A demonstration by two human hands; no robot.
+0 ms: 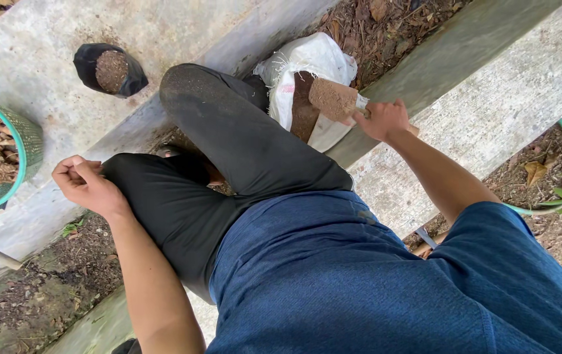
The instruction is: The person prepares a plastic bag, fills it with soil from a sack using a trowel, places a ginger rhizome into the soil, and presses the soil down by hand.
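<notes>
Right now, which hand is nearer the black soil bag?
Left. The left hand sits below the black soil bag, near the knee; the right hand holds a scoop far across, over the white sack.

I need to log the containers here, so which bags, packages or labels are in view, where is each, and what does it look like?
White sack: by the raised knee, top centre; woven, open-mouthed, brown soil inside.
Black bag: on the concrete slab, upper left; small, round, filled with soil.
Green basket: left edge; mesh, holding dry brown pieces.
Scoop: in the right hand, over the sack, heaped with soil.
No labels, signs or screens are visible.
</notes>
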